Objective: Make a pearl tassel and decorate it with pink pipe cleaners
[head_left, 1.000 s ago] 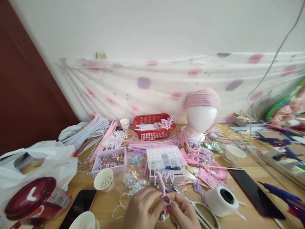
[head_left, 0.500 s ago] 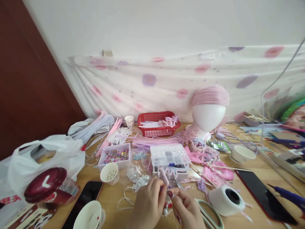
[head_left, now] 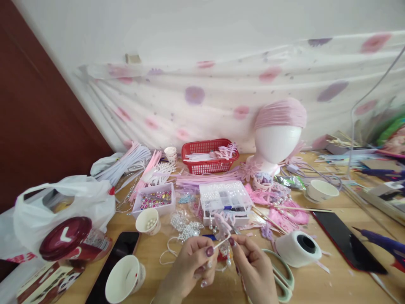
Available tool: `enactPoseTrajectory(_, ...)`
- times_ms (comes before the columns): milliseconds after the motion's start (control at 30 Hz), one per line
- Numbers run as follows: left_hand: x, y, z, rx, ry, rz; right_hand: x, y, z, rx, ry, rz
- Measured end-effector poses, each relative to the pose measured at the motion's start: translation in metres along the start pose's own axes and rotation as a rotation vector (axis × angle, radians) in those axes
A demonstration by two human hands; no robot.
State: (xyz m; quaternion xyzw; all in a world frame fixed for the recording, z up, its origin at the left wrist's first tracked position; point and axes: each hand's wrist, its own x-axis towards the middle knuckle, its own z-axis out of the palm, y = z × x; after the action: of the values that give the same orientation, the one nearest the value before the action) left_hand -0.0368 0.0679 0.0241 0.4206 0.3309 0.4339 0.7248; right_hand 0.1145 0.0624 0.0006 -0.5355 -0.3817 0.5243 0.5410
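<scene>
Near the front of the table, my left hand (head_left: 193, 266) is closed, thumb and fingers pinching a thin white cord (head_left: 221, 242). My right hand (head_left: 255, 266) pinches the same cord a short way along, so it runs taut between the two. Just behind my fingertips is a pale pink fuzzy pipe-cleaner piece (head_left: 223, 224). Pearl beads (head_left: 228, 261) dangle between the hands; how they join the cord is hidden. Scissors (head_left: 286, 280) with pale green handles lie beside my right hand, and a cone of white thread (head_left: 297, 249) rests further right.
A divided bead box (head_left: 221, 202), a gem tray (head_left: 155, 200) and a red basket (head_left: 210, 166) stand behind. Paper cups (head_left: 125, 278) and a phone (head_left: 118, 261) are at left. At right lie a dark phone (head_left: 351, 242) and a glue gun (head_left: 382, 245). A wrapped foam head (head_left: 278, 131) stands behind.
My hands have moved slightly apart, and the white cord now shows stretched between them. My left hand has turned, bringing its thumb into view. The whole view has shifted a little.
</scene>
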Motion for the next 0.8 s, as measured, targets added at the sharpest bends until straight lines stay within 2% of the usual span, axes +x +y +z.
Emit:
enactPoseTrajectory(133,-0.017,0.009,-0.012,0.007,0.024,0.088,0.008,0.003,-0.009,-0.005,0.004,-0.004)
enactPoseTrajectory(233,-0.018,0.009,-0.015,0.124,0.173,0.142,0.012,0.001,-0.013,-0.019,-0.056,0.015)
enactPoseTrajectory(367,-0.009,-0.001,-0.004,0.495,0.354,0.245,0.008,-0.008,-0.008,0.025,-0.077,0.007)
enactPoseTrajectory(500,-0.002,-0.011,0.009,0.705,0.362,0.414,0.001,-0.016,-0.004,0.081,-0.086,0.025)
enactPoseTrajectory(567,0.000,-0.012,0.013,0.706,0.358,0.454,0.000,-0.018,-0.004,0.090,-0.097,0.030)
enactPoseTrajectory(700,0.002,-0.013,0.014,0.610,0.423,0.503,0.000,-0.019,-0.005,0.086,-0.089,0.022)
enactPoseTrajectory(800,0.003,-0.014,0.011,0.479,0.411,0.479,0.000,-0.019,-0.006,0.076,-0.079,-0.001)
